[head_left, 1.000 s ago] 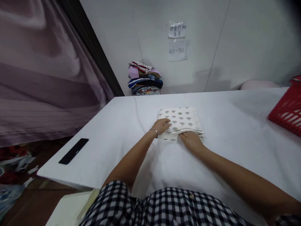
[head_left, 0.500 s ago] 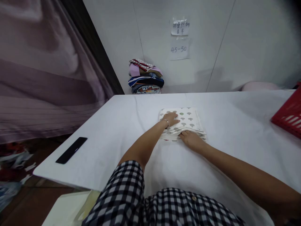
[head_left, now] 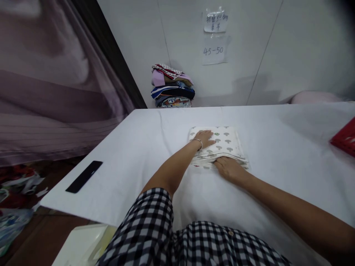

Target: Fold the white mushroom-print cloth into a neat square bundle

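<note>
A folded white cloth with grey mushroom prints (head_left: 226, 142) lies on the white table (head_left: 138, 147), a little past the middle. My left hand (head_left: 205, 137), with a bracelet on the wrist, lies flat on top of the cloth with fingers stretched out. My right hand (head_left: 229, 167) rests at the cloth's near edge, its fingertips tucked under the folded layers, so whether they grip is hidden.
A stack of folded coloured clothes (head_left: 171, 88) stands against the wall at the table's far left. A black flat device (head_left: 84, 176) lies near the left corner. A red basket (head_left: 345, 137) shows at the right edge. Two paper notes (head_left: 215, 37) hang on the wall.
My left hand has slid from the cloth's left edge onto its top. The right hand stays at the near edge. The view has shifted, pushing the red basket toward the right edge.
</note>
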`<state>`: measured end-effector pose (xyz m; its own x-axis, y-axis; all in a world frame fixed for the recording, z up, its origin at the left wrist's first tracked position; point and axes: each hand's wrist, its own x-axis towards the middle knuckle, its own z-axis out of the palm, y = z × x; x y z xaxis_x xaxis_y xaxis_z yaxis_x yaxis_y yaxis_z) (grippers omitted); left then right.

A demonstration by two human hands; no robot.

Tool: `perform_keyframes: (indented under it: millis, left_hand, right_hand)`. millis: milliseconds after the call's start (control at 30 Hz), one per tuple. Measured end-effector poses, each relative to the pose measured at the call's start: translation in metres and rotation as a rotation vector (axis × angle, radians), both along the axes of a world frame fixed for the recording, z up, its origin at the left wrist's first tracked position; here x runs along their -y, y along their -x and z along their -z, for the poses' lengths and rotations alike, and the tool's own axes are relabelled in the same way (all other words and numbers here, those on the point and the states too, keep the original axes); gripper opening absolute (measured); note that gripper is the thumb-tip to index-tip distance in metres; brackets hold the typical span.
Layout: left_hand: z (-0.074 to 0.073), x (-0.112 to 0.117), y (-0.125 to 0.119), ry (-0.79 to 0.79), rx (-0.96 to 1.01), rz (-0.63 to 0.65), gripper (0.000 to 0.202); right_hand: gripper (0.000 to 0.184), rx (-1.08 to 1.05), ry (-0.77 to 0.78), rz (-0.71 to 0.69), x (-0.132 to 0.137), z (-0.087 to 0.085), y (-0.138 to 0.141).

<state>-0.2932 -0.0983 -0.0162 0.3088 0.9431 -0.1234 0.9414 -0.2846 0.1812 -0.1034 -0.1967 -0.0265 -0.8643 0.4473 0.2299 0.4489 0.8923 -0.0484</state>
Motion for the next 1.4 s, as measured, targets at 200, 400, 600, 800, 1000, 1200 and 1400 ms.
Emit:
perform_keyframes:
  millis: [200, 400, 600, 800, 1000, 1200, 1400]
  left_hand:
    - [0.002, 0.001, -0.003, -0.03, -0.013, 0.009, 0.058]
    - [0.003, -0.001, -0.003, -0.019, -0.036, 0.01, 0.056]
    - [0.0, -0.002, -0.004, -0.007, -0.038, 0.011, 0.056]
    - [-0.001, 0.002, -0.003, -0.07, -0.037, 0.014, 0.054]
    - [-0.003, 0.007, -0.001, -0.021, -0.017, 0.009, 0.057]
    - [-0.001, 0.009, -0.001, -0.014, -0.003, 0.017, 0.058]
    - [0.0, 0.01, -0.001, -0.01, 0.004, 0.02, 0.059]
  right_hand:
    - [0.021, 0.038, -0.063, 0.151, 0.011, 0.003, 0.024]
    - [0.019, 0.13, -0.058, 0.208, 0.014, -0.006, 0.042]
    - [0.02, 0.125, -0.075, 0.118, 0.01, -0.007, 0.04]
    - [0.027, -0.054, 0.138, 0.065, 0.011, -0.003, 0.034]
    - [0.029, -0.156, 0.275, 0.043, 0.023, -0.003, 0.031]
    - [0.03, -0.134, 0.183, -0.044, 0.024, -0.002, 0.027]
    - [0.031, -0.131, 0.198, -0.038, 0.027, 0.005, 0.027]
